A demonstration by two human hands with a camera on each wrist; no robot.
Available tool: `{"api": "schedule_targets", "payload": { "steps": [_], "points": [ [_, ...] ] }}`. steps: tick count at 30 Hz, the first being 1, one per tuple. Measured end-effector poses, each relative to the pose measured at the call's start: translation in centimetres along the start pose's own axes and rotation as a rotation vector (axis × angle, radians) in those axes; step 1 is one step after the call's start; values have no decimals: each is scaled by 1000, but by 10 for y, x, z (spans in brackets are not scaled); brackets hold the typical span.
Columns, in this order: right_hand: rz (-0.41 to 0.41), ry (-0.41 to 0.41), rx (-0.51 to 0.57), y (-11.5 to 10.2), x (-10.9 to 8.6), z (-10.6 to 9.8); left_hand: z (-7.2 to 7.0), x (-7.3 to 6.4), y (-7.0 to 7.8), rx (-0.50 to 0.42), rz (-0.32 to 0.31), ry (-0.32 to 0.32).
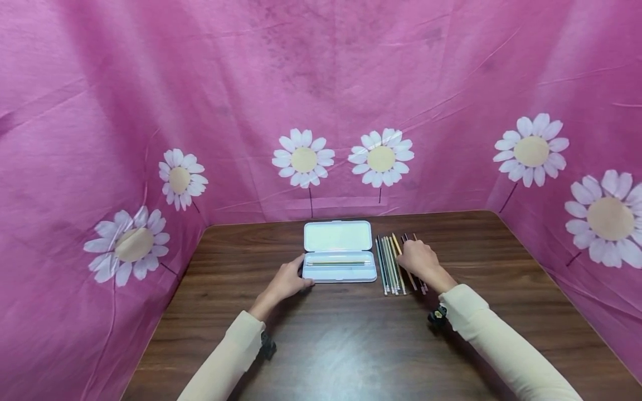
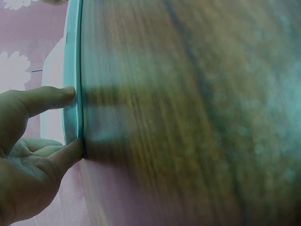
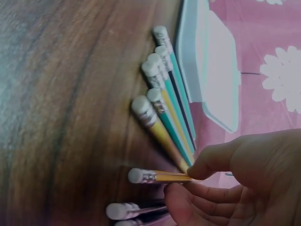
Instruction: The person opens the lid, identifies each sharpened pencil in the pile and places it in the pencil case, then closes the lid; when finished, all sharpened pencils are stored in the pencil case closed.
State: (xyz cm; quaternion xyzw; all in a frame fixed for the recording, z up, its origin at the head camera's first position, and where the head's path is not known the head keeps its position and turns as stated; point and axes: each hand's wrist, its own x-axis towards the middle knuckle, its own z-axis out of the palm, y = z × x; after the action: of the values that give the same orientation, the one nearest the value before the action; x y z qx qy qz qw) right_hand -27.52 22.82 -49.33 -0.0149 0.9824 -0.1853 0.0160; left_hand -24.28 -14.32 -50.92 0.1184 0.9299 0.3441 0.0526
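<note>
A white pencil case (image 1: 339,250) lies open on the wooden table (image 1: 351,340), lid folded back, with one pencil (image 1: 338,262) in its tray. My left hand (image 1: 291,281) is at the case's front left corner; in the left wrist view its straight fingertips (image 2: 56,96) touch the case's edge (image 2: 73,70). A row of several pencils (image 1: 392,264) lies just right of the case. My right hand (image 1: 418,259) rests over the row. In the right wrist view my right hand (image 3: 188,181) pinches a yellow pencil (image 3: 157,177) between thumb and fingers, apart from the other pencils (image 3: 164,94).
Pink cloth with white daisies (image 1: 303,159) walls the table at the back and both sides. Bare wood stretches in front of the case toward me. Darker pencils (image 3: 127,210) lie at the row's right end, under my right hand.
</note>
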Motion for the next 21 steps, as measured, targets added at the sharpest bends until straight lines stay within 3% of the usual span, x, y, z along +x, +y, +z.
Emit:
{"api": "schedule_targets", "payload": {
  "steps": [3,15,21],
  "points": [
    [-5,13,26,-2,-1,-5,0,0,0,-5,0,-1],
    [-154,32,100,-18,-6,-39,1,0,-1,-31,3,-5],
    [-246,66,74,-30,-6,-52,1,1,-2,-24,-1,-4]
  ]
}}
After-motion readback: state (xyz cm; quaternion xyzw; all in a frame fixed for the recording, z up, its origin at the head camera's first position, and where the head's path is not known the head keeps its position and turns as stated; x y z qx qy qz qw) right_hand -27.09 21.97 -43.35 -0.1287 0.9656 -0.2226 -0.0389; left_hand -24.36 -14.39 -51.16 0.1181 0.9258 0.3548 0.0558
